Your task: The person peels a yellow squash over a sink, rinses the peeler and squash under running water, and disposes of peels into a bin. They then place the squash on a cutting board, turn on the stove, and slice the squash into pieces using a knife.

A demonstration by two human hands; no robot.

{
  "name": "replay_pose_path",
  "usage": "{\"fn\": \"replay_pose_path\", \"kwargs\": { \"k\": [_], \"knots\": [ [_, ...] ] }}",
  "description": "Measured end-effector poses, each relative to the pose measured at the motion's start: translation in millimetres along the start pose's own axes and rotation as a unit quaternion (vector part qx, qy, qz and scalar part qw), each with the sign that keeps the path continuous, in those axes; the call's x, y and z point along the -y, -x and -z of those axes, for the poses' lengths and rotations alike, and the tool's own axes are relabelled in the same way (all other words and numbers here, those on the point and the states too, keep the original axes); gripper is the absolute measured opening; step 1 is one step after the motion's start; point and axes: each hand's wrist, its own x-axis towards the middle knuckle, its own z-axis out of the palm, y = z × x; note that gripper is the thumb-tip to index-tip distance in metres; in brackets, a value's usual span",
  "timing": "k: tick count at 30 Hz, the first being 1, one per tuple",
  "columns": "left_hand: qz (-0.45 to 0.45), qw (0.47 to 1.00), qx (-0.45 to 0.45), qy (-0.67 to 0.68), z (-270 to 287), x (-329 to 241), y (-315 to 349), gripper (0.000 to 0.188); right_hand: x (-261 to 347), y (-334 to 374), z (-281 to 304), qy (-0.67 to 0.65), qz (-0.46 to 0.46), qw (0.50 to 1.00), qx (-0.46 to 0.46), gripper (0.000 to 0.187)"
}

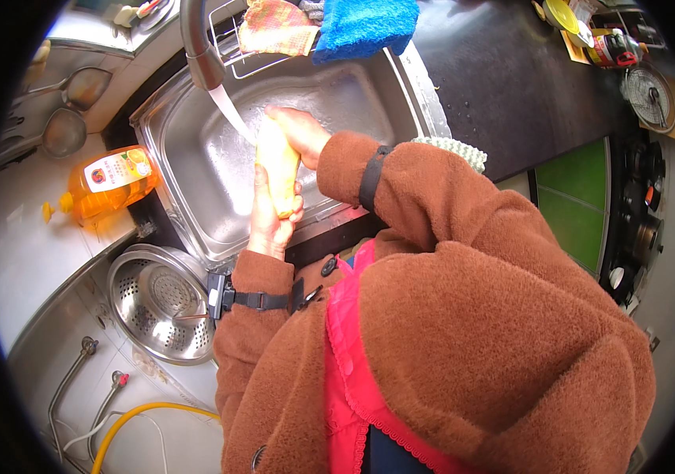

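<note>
A long, pale yellow thing, rounded at its lower end, is held over the sink. Bright light washes out its surface, so its exact kind cannot be made out. My left hand is closed round its lower part, with the thumb along one side. My right hand curls over its upper end. Water runs from the faucet in a white stream that reaches the yellow thing near its top. Beneath both hands lies the steel sink basin.
An orange bottle with a pump top stands left of the sink. Below it sits a perforated steel colander. A wire rack at the back carries a blue towel and a checked cloth. Dark countertop extends to the right.
</note>
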Motion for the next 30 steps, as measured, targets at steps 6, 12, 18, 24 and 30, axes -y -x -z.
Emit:
{"fn": "replay_pose_path", "kwargs": {
  "k": [6,12,18,24,30],
  "knots": [
    [0.028,0.993,0.057,0.098,-1.4,-19.5,-8.9,0.075,-19.0,13.4,-6.9,0.057,0.182,0.975,0.111,0.043],
    [0.006,0.996,0.077,0.055,2.3,-26.7,-11.5,0.06,-26.7,21.3,-16.6,0.012,0.213,0.975,0.056,0.056],
    [-0.085,0.991,0.086,-0.064,5.7,-4.9,-11.7,0.044,-18.5,14.1,-14.2,-0.042,0.139,0.989,0.007,0.044],
    [-0.087,0.985,0.148,0.009,12.7,-10.0,-5.0,0.046,-15.4,12.8,-13.3,-0.036,0.143,0.988,-0.054,0.045],
    [-0.065,0.98,0.139,-0.127,20.4,-27.5,-10.3,0.048,-11.8,18.9,-11.3,-0.017,0.152,0.986,-0.063,0.059]
  ]
}}
